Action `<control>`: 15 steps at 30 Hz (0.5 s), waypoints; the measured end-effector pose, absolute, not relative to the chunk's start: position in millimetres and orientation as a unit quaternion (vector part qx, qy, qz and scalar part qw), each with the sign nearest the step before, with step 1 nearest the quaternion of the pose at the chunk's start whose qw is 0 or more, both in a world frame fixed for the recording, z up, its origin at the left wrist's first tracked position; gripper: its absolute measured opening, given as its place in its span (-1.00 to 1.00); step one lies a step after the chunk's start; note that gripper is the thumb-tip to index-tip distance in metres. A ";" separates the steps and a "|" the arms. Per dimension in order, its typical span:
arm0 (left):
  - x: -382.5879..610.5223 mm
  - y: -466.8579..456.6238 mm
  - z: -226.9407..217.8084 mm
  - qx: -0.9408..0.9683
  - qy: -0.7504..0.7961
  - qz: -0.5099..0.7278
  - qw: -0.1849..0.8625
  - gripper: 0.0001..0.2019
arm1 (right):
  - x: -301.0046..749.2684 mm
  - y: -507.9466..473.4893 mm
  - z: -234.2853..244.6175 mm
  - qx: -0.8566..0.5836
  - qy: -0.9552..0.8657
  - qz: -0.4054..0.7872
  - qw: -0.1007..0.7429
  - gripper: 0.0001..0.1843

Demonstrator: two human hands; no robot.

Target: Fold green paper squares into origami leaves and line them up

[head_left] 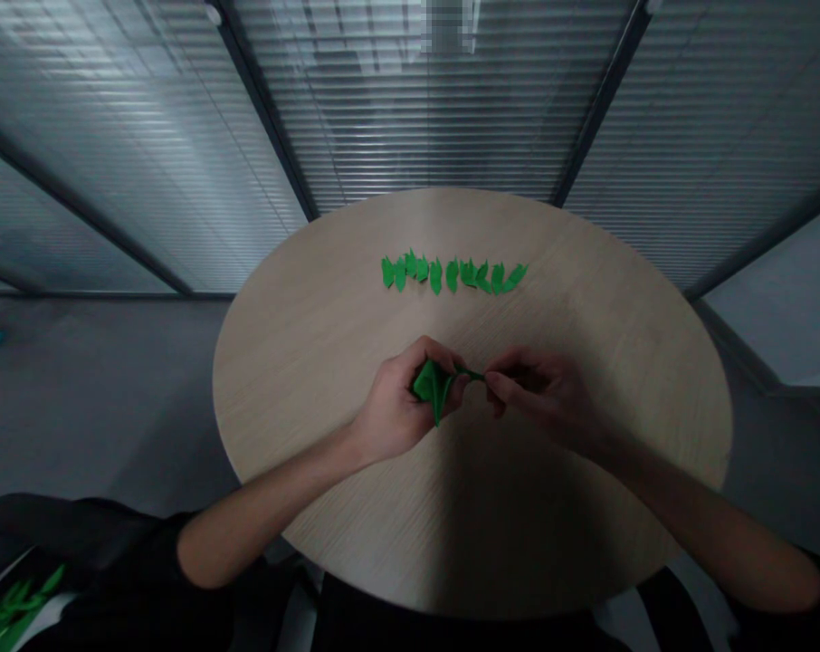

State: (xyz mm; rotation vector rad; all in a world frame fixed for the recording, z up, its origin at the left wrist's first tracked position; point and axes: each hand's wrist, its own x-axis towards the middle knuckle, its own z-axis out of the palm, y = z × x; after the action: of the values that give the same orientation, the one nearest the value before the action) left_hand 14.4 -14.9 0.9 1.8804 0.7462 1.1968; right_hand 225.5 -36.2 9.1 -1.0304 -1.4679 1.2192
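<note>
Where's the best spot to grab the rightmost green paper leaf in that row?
Probably its pointed tip: take the rightmost green paper leaf from the right with the right hand. It lies tilted on the round wooden table, and that tip stands clear, while its other end crowds the neighbouring leaf.

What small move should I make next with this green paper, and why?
Probably pull the narrow green strip gently rightward with your right hand while your left hand steadies the folded green paper. The strip runs from that paper to your right fingertips, so both ends appear held. The row of green paper leaves lies beyond your hands, out of the way.
</note>
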 end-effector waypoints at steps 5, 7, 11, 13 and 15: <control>14.7 -14.8 2.1 0.742 0.285 0.475 0.377 -0.82 | 226.1 -36.2 7.3 -0.430 -0.594 0.492 0.469 -0.79; 14.7 -15.1 2.3 0.741 0.287 0.477 0.376 -0.82 | 226.1 -36.1 6.1 -0.431 -0.591 0.491 0.473 -0.79; 14.3 -15.3 2.1 0.738 0.281 0.481 0.382 -0.82 | 226.4 -36.1 5.4 -0.427 -0.585 0.490 0.484 -0.79; 13.9 -15.1 2.2 0.738 0.281 0.479 0.384 -0.82 | 226.9 -36.6 6.4 -0.427 -0.591 0.489 0.478 -0.80; 13.6 -15.1 2.7 0.738 0.287 0.476 0.382 -0.83 | 227.5 -37.1 7.6 -0.426 -0.594 0.487 0.478 -0.79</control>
State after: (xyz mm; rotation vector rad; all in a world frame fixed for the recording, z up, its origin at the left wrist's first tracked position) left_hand 13.6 -15.1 2.7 1.8839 0.7318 1.2157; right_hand 227.5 -37.1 7.6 -1.0415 -1.4500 1.1904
